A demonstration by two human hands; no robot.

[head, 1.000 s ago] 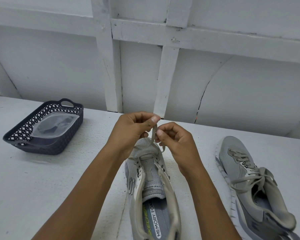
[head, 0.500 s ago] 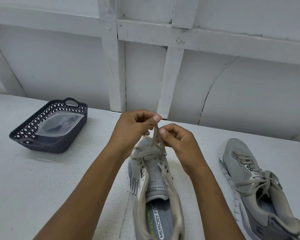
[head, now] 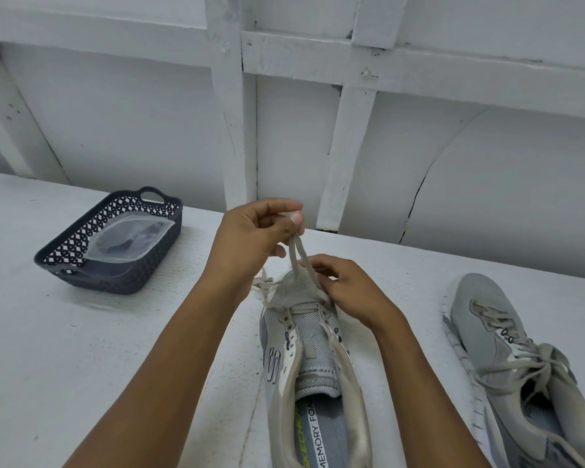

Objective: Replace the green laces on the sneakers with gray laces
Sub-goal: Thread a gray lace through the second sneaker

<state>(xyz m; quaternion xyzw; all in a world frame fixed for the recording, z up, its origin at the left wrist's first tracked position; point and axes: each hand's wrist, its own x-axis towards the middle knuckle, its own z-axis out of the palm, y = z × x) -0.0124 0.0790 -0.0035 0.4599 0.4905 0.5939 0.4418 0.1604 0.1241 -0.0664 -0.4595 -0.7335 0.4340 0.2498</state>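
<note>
A grey sneaker [head: 304, 346] lies toe-away in front of me on the white table, its tongue loose and most eyelets bare. My left hand [head: 250, 238] pinches both strands of a gray lace [head: 296, 255] and holds them taut above the toe. My right hand [head: 345, 288] rests lower on the toe end of the shoe, fingers curled around the lace near the front eyelets. A second grey sneaker [head: 507, 359] lies at the right, fully laced in gray and tied in a bow.
A dark woven basket [head: 81, 255] sits at the left and holds a clear plastic pouch [head: 129, 241]. A white panelled wall [head: 318, 113] runs along the table's far edge.
My left hand has lifted the lace strands higher, drawing them taut. My right hand has dropped from beside it down onto the shoe's toe end.
</note>
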